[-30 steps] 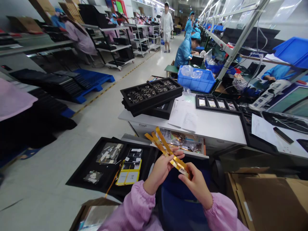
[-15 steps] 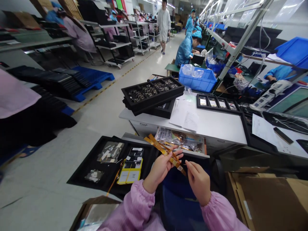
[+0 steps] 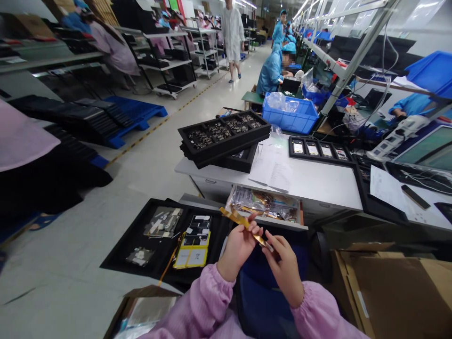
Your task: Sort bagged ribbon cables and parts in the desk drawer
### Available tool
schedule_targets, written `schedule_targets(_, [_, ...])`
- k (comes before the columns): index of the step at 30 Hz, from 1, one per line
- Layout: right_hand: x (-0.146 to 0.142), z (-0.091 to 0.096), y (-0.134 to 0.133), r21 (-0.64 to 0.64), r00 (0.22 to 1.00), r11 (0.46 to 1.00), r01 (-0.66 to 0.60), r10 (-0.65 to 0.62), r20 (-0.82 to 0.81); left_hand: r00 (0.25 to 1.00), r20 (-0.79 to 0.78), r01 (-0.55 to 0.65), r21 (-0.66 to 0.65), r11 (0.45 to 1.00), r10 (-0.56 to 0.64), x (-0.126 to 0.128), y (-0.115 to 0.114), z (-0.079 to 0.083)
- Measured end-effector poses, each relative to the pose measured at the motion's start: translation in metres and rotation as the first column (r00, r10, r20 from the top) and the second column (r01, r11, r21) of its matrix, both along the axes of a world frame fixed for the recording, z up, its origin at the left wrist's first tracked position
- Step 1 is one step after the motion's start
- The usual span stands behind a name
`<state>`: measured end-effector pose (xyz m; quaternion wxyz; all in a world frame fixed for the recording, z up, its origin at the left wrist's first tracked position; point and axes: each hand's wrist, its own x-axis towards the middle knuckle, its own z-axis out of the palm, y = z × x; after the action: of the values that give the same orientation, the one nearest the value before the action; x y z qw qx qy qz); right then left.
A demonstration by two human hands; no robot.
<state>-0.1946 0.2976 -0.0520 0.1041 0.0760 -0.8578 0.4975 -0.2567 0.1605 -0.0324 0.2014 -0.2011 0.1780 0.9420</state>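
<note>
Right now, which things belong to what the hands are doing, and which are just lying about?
In hand: strips, held by left hand and right hand; parts tray beside them.
Lying about: stacked trays, paper, blue bin, cardboard box.

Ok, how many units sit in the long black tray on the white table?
4 units, in a row in the tray: one at the left end, two in the middle, one at the right end. None looks hidden.
</note>
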Motion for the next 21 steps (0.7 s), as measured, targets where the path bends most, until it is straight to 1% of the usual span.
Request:
schedule_targets(2, [-0.001,0.002,-0.001,-0.11,0.996,0.994,-0.008,0.019,0.091,0.999,0.01,-0.031,0.021,0.999,0.031,-0.001,0.002,-0.001])
schedule_targets(4, [-0.003,0.004,-0.001,-0.157,0.991,0.987,-0.019,0.039,0.127,0.999,0.022,-0.038,0.031,0.999,0.037,-0.001,0.003,0.0])
schedule_targets(6, [-0.005,0.004,-0.001,-0.174,0.977,0.979,-0.103,0.133,0.167,0.999,0.032,-0.032,0.033,0.999,0.031,-0.001,0.005,0.002])
schedule_targets(8, [-0.007,-0.001,-0.003,-0.166,0.94,0.961,-0.221,0.255,0.228,0.999,0.038,-0.017,0.026,1.0,0.016,0.001,0.006,0.004])
schedule_targets(9, [-0.007,-0.004,-0.004,-0.149,0.921,0.953,-0.264,0.295,0.256,0.999,0.04,-0.006,0.018,1.0,0.005,0.002,0.006,0.005])
schedule_targets(11, [-0.006,-0.012,-0.006,-0.085,0.91,0.952,-0.294,0.306,0.279,0.998,0.051,0.027,-0.01,1.0,-0.027,0.003,0.006,0.004])
schedule_targets(13, [-0.003,-0.021,-0.006,0.011,0.928,0.961,-0.278,0.266,0.262,0.994,0.086,0.074,-0.062,0.995,-0.069,0.004,0.004,-0.002])
schedule_targets(15, [0.0,-0.03,-0.004,0.149,0.951,0.959,-0.243,0.205,0.231,0.982,0.151,0.136,-0.132,0.982,-0.115,0.007,0.0,-0.012])
schedule_targets(16, [0.001,-0.034,-0.003,0.229,0.962,0.948,-0.222,0.174,0.212,0.973,0.188,0.167,-0.171,0.971,-0.134,0.009,-0.002,-0.018])
schedule_targets(18, [0.004,-0.041,-0.002,0.386,0.975,0.902,-0.191,0.128,0.181,0.957,0.25,0.212,-0.256,0.943,-0.147,0.016,-0.008,-0.032])
schedule_targets(21, [0.01,-0.05,-0.005,0.565,0.979,0.801,-0.198,0.127,0.162,0.955,0.273,0.219,-0.387,0.896,-0.115,0.029,-0.015,-0.05])
